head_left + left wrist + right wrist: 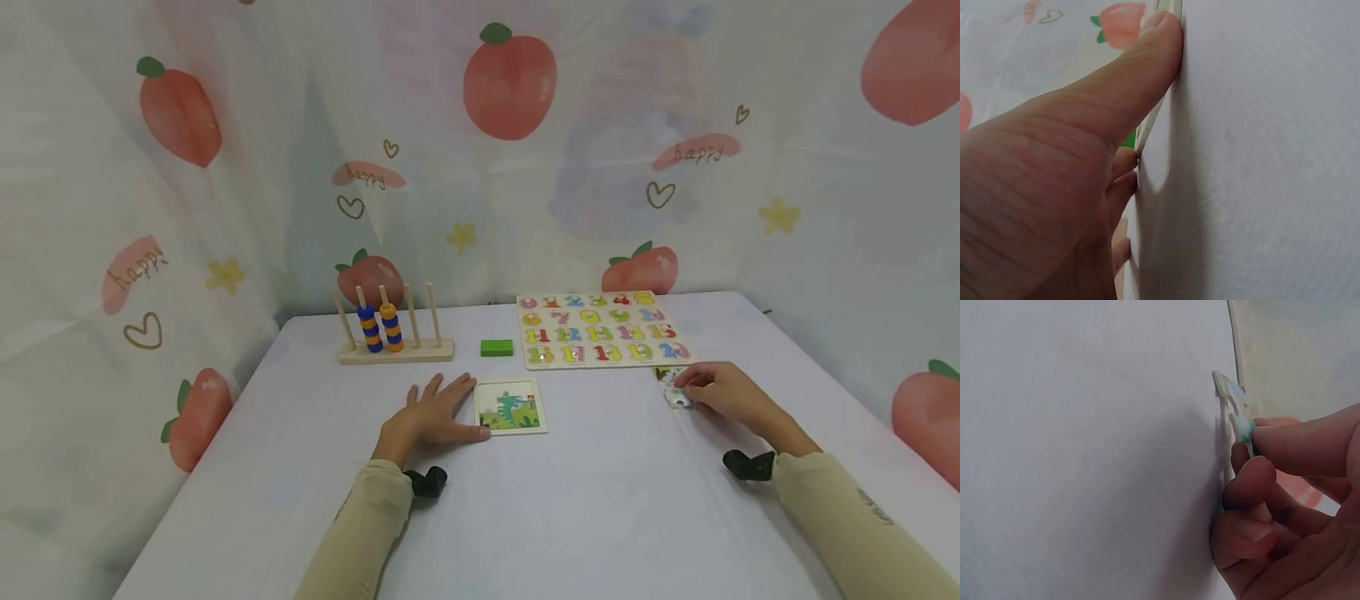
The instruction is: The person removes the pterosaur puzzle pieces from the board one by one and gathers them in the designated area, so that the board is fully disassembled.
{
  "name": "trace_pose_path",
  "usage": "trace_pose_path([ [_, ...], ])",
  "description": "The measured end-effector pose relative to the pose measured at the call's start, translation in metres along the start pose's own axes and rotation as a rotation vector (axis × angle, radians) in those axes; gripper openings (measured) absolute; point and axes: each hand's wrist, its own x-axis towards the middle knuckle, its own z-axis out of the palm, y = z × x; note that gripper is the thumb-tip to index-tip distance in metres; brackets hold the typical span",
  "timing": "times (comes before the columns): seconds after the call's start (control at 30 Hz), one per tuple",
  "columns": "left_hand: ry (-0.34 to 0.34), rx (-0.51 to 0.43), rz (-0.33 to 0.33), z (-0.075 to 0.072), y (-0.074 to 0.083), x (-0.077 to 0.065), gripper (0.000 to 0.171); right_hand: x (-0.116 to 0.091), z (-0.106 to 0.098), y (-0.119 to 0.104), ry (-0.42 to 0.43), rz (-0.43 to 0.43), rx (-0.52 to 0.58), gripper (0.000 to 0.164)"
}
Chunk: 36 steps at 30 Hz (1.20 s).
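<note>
the left hand (433,414), fingers spread, touches the left edge of a square, pale-framed teal-dinosaur picture board (512,407) lying on the white table (570,517), while the right hand (726,393) pinches a small, thin, printed jigsaw piece (1242,426) near a rectangular, cream board of colourful numbers (557,316).

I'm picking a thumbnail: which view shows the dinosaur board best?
The head view: the dinosaur board faces up there, barely covered, with the left hand at its edge. The left wrist view shows only its thin edge by the thumb; the right wrist view, none of it.
</note>
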Motion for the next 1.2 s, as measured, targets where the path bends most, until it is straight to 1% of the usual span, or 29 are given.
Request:
trace_pose_path([
  [0.17, 0.004, 0.003, 0.006, 0.001, 0.000, 0.002, 0.102, 0.002, -0.001, 0.003, 0.005, 0.045, -0.046, 0.018],
  [0.47, 0.008, 0.008, 0.007, -0.002, 0.000, 0.004, 0.102, 0.003, 0.001, -0.002, 0.038, 0.068, -0.074, 0.017],
  [0.63, 0.002, 0.009, -0.001, -0.001, 0.001, 0.003, 0.102, 0.004, 0.004, -0.001, 0.050, 0.065, -0.081, 0.017],
  [0.77, 0.003, 0.010, -0.002, -0.001, 0.001, 0.003, 0.102, 0.003, 0.005, -0.003, 0.076, 0.033, -0.099, 0.018],
  [0.93, 0.002, 0.015, -0.004, 0.000, 0.000, 0.003, 0.101, 0.003, 0.010, -0.015, 0.096, -0.003, -0.089, 0.020],
  [1.1, 0.003, -0.003, -0.004, 0.000, 0.000, 0.002, 0.101, 0.006, 0.018, -0.035, 0.067, -0.004, -0.039, 0.024],
  [1.2, 0.003, -0.007, -0.004, 0.000, 0.000, 0.002, 0.102, 0.010, 0.022, -0.044, 0.057, -0.027, -0.027, 0.024],
])
